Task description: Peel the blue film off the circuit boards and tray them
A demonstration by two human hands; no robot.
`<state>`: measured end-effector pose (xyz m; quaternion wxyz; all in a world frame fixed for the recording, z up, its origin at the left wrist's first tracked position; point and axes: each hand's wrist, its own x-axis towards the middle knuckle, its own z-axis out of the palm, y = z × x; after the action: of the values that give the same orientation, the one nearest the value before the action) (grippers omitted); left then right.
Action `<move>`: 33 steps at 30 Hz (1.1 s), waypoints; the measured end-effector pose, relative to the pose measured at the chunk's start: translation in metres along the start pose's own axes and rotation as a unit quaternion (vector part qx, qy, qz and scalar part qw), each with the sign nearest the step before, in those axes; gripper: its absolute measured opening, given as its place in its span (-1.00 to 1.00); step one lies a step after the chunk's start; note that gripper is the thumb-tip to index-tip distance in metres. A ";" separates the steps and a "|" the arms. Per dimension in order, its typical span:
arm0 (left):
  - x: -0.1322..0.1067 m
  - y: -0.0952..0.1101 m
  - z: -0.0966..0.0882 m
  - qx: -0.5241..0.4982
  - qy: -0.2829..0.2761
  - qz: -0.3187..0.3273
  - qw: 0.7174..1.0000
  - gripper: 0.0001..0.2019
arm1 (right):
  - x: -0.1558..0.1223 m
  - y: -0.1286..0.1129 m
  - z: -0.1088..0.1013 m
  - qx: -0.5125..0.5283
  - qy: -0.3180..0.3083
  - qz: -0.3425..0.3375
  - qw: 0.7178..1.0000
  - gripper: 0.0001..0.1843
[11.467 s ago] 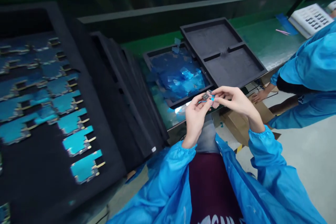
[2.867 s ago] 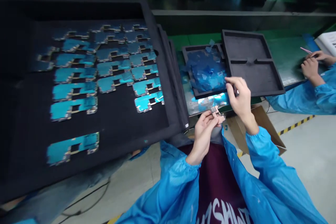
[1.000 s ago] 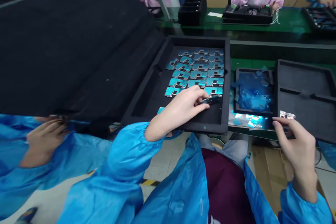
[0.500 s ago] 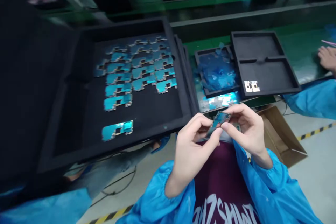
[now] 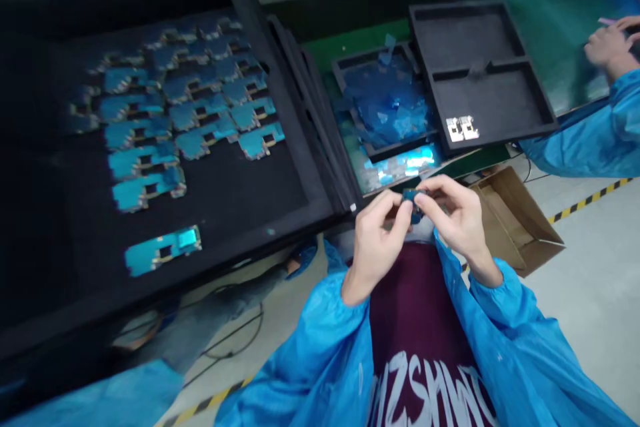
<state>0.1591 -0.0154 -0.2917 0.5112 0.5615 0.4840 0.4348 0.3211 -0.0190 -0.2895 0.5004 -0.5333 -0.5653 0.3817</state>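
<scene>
Between my two hands, close to my chest, is a small circuit board (image 5: 413, 196) with a dark blue surface. My left hand (image 5: 379, 240) pinches its left side and my right hand (image 5: 456, 217) pinches its right side; the fingertips cover much of it. To the left, a large black foam tray (image 5: 250, 203) holds rows of circuit boards (image 5: 133, 163) with shiny blue film. One such board (image 5: 163, 250) lies apart, nearer the tray's front edge.
A shallow black tray (image 5: 377, 152) is heaped with blue film pieces (image 5: 385, 103). Beside it, a divided black tray (image 5: 480, 70) holds two small silvery boards (image 5: 462, 128). An open cardboard box (image 5: 525, 233) sits on the floor. At right is a co-worker's hand (image 5: 607, 47).
The view has shifted, so the trays appear farther left and higher. The board between my hands has turned and shows less of its face. The co-worker's hands have moved closer together.
</scene>
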 end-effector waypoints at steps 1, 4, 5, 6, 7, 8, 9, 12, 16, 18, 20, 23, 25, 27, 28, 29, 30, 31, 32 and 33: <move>0.002 -0.006 0.003 0.022 0.018 0.024 0.999 -0.63 | 0.001 0.007 0.003 -0.007 0.006 -0.008 1.000 -0.77; 0.004 -0.025 0.011 0.038 0.048 0.037 0.997 -0.57 | 0.000 0.028 0.010 -0.030 0.019 -0.012 0.999 -0.66; 0.003 -0.030 0.014 0.022 0.051 0.017 0.998 -0.56 | -0.001 0.034 0.012 -0.037 0.021 -0.006 0.999 -0.62; 0.002 -0.035 0.016 0.001 0.050 -0.009 0.999 -0.54 | -0.002 0.039 0.013 -0.041 0.020 0.003 0.999 -0.60; 0.001 -0.039 0.017 -0.022 0.047 -0.036 0.998 -0.54 | -0.003 0.044 0.014 -0.040 0.018 0.014 0.999 -0.60; 0.000 -0.043 0.019 -0.043 0.043 -0.059 0.996 -0.54 | -0.004 0.048 0.013 -0.034 0.013 0.025 0.999 -0.61; -0.001 -0.046 0.020 -0.056 0.040 -0.076 0.995 -0.54 | -0.005 0.052 0.013 -0.024 0.006 0.035 0.999 -0.63; -0.002 -0.055 0.023 -0.049 0.029 -0.091 0.994 -0.57 | -0.008 0.064 0.010 -0.001 -0.006 0.055 0.998 -0.71; -0.003 -0.066 0.028 -0.054 0.040 -0.115 0.991 -0.68 | -0.011 0.079 0.012 -0.057 0.019 0.048 0.997 -0.68; -0.002 -0.071 0.029 -0.072 0.065 -0.141 0.985 -0.71 | -0.012 0.085 0.013 -0.089 0.015 0.034 0.995 -0.69; -0.001 -0.075 0.029 -0.072 0.088 -0.150 0.982 -0.72 | -0.012 0.088 0.012 -0.113 0.006 0.001 0.994 -0.73; 0.003 -0.078 0.028 -0.060 0.094 -0.133 0.985 -0.74 | -0.012 0.092 0.007 -0.173 0.011 -0.066 0.983 -0.77; 0.006 -0.078 0.027 -0.066 0.089 -0.126 0.986 -0.78 | -0.011 0.094 0.003 -0.223 0.019 -0.102 0.969 -0.80; 0.007 -0.076 0.027 -0.081 0.082 -0.131 0.985 -0.79 | -0.009 0.097 -0.001 -0.258 0.031 -0.129 0.957 -0.81; 0.007 -0.076 0.027 -0.093 0.076 -0.140 0.983 -0.78 | -0.008 0.099 -0.002 -0.267 0.038 -0.140 0.953 -0.82; 0.007 -0.075 0.027 -0.109 0.069 -0.154 0.980 -0.75 | -0.007 0.101 -0.003 -0.271 0.045 -0.150 0.950 -0.84; 0.007 -0.075 0.026 -0.128 0.060 -0.171 0.975 -0.73 | -0.006 0.103 -0.003 -0.274 0.051 -0.158 0.947 -0.85; 0.007 -0.075 0.026 -0.150 0.053 -0.189 0.969 -0.70 | -0.006 0.104 -0.004 -0.280 0.053 -0.164 0.945 -0.86; 0.007 -0.076 0.025 -0.173 0.048 -0.207 0.962 -0.68 | -0.006 0.106 -0.005 -0.289 0.048 -0.168 0.941 -0.85; 0.008 -0.077 0.024 -0.196 0.046 -0.225 0.953 -0.66 | -0.006 0.107 -0.006 -0.302 0.036 -0.171 0.937 -0.84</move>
<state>0.1765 -0.0109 -0.3703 0.6729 0.3066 0.5258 0.4204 0.3504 -0.0103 -0.3925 0.3938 -0.5682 -0.7178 0.0821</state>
